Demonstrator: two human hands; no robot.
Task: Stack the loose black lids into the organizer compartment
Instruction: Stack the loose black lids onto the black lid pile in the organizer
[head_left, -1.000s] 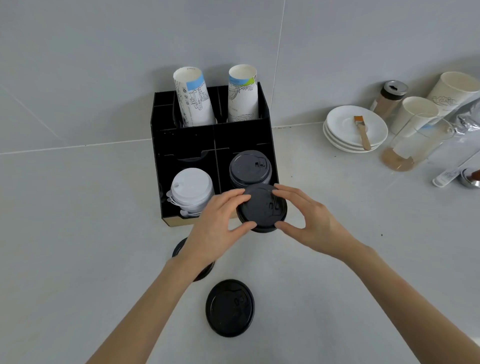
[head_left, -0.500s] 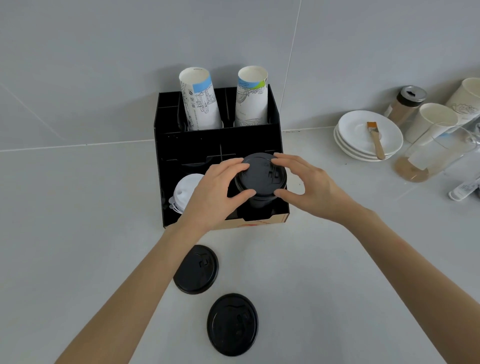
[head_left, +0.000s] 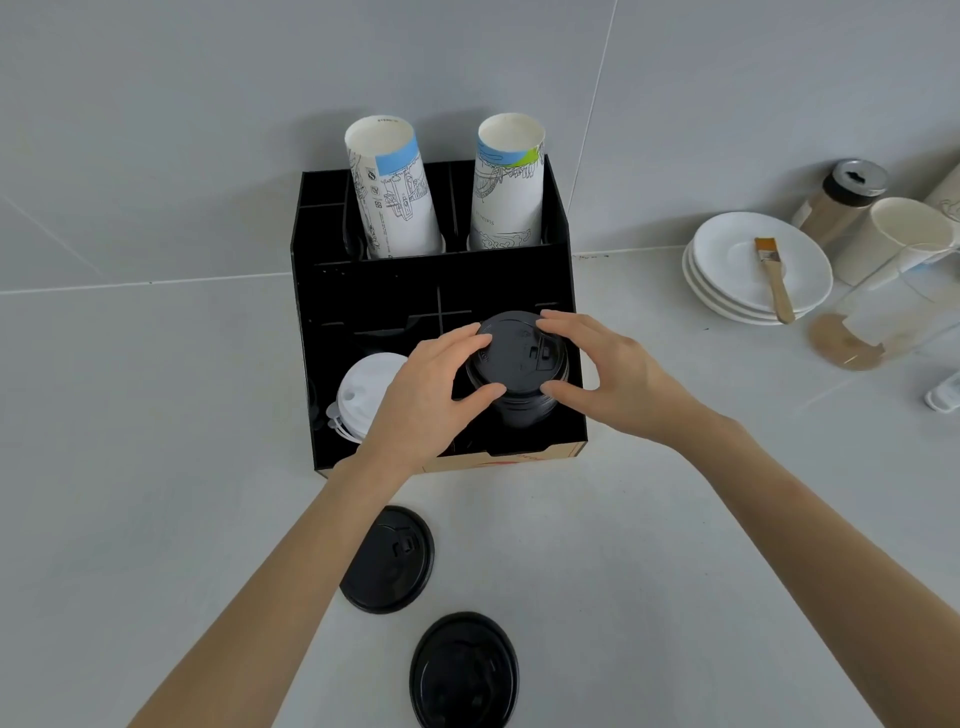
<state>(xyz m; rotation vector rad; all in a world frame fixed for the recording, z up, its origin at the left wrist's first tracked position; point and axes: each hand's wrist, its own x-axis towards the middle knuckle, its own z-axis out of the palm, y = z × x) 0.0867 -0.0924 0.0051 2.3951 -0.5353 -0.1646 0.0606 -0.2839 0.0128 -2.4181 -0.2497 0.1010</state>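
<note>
Two loose lids (head_left: 387, 560) nr organizer (head_left: 563, 249), plates (head_left: 727, 260) rt

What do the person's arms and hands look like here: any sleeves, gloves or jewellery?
Both forearms are bare, with no sleeve in view. The left hand and right hand wear no gloves. No ring, watch or bracelet shows on the fingers or wrists, and the nails look short and unpainted.

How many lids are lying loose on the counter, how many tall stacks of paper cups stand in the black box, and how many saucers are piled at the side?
Loose black lids on the counter: 2 (near one, far one)
Paper cup stacks in the organizer: 2 (blue-banded, green-banded)
Saucers: 3, as far as the rims show
Total: 7
</note>
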